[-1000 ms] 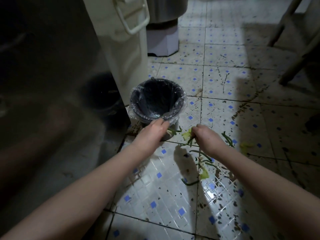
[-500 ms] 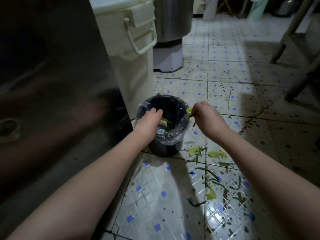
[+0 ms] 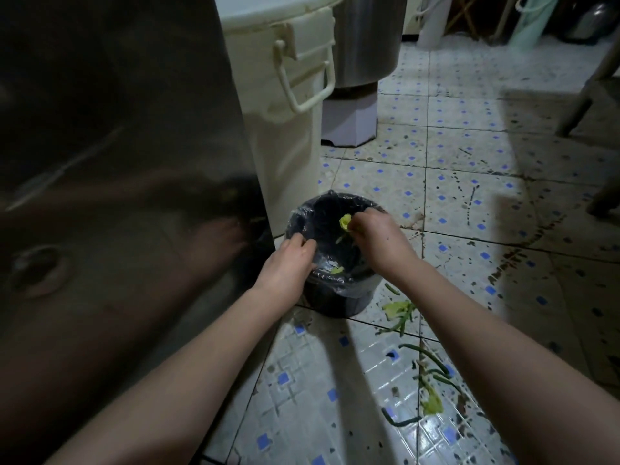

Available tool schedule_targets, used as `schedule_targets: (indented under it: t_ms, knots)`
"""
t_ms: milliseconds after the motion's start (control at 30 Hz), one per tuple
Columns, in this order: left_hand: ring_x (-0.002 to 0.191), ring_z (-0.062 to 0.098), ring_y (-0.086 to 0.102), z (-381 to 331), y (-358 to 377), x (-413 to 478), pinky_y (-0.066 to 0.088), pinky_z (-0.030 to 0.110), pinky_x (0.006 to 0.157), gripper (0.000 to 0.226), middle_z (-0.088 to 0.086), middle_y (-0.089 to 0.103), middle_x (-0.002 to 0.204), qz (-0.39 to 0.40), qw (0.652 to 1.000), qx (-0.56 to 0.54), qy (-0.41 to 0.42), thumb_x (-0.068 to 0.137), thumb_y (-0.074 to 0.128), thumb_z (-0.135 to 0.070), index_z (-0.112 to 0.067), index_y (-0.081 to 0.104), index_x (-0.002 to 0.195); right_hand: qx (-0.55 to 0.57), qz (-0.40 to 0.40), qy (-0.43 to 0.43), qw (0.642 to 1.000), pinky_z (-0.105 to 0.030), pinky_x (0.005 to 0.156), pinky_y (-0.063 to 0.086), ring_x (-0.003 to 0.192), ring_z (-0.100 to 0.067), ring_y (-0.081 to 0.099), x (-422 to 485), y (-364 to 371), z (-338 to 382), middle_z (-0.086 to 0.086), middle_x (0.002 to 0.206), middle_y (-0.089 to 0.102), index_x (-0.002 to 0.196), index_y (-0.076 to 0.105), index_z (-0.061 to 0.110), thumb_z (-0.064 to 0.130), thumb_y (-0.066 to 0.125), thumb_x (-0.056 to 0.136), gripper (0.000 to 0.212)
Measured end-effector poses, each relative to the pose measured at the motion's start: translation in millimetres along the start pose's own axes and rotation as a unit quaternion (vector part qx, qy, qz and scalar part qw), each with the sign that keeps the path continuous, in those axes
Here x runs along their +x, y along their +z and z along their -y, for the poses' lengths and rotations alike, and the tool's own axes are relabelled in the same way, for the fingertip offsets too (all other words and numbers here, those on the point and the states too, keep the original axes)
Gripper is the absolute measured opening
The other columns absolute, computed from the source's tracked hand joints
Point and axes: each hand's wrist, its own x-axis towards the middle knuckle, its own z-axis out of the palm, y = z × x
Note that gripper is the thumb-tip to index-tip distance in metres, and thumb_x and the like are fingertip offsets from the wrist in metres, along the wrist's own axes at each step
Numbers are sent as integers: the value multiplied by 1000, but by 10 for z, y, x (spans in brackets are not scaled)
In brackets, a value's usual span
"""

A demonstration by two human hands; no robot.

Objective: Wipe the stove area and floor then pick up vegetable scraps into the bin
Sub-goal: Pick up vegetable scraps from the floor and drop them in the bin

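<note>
Yellow-green scrap (image 3: 345,223), pinched by the right hand (image 3: 375,241), now hangs over the bin's (image 3: 335,305) mouth, not beside its rim; the left hand (image 3: 288,265) grips the near rim. Other scraps (image 3: 399,313) lie on open floor (image 3: 469,229) to the right.

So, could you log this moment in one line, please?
left hand: grips bin rim | right hand: holds leaf scrap over bin | floor: green scraps beside bin

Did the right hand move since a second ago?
Yes. The right hand went from beside the bin to above its opening, pinching a leaf scrap.
</note>
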Motion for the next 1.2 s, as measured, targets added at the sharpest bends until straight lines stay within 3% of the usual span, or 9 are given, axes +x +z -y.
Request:
schedule_targets:
  t_ms: [400, 600, 700, 967, 1067, 1200]
  knots:
    - [109, 28, 50, -121, -70, -45, 47, 39, 84, 26, 10, 48, 119, -12, 1000, 0, -1, 97, 49, -23, -9, 48, 120, -31, 4, -5, 999, -37, 78, 47, 106, -30, 56, -208, 55, -172, -8, 114, 62, 111, 65, 12, 1, 51, 88, 29]
    - [107, 26, 53, -357, -52, 43, 44, 37, 83, 30, 5, 52, 119, -45, 996, 69, 37, 98, 46, -31, -16, 47, 123, -99, -10, -8, 995, -39, 83, 46, 103, -29, 55, -407, -63, -434, -6, 110, 65, 106, 66, 15, 1, 55, 83, 29]
    - [107, 27, 53, -532, 2, 106, 42, 37, 81, 29, 5, 52, 119, -49, 995, 70, 48, 97, 45, -31, -16, 48, 122, -115, -11, 4, 993, -37, 87, 45, 106, -27, 54, -538, -92, -603, -4, 116, 64, 113, 63, 18, -2, 53, 85, 35]
    - [101, 26, 50, -1005, 187, 266, 39, 35, 78, 23, 5, 51, 115, -56, 989, 60, 122, 94, 51, -17, -16, 48, 117, -152, 10, 44, 987, -33, 94, 40, 113, -23, 53, -906, -135, -1103, 0, 125, 61, 123, 59, 20, -2, 53, 87, 42]
    - [103, 25, 48, -1157, 313, 297, 43, 35, 80, 28, 6, 49, 116, -34, 989, 38, 142, 91, 55, -8, -14, 48, 117, -150, 11, 75, 986, -33, 94, 40, 113, -22, 53, -1069, -126, -1288, -1, 125, 61, 123, 58, 20, -2, 52, 88, 42]
    - [102, 24, 46, -1321, 550, 343, 39, 33, 73, 32, 7, 46, 112, 0, 987, 7, 159, 87, 56, 4, -12, 47, 113, -150, 35, 109, 982, -36, 96, 42, 113, -24, 53, -1213, -87, -1486, -3, 124, 61, 124, 57, 19, -1, 51, 89, 41]
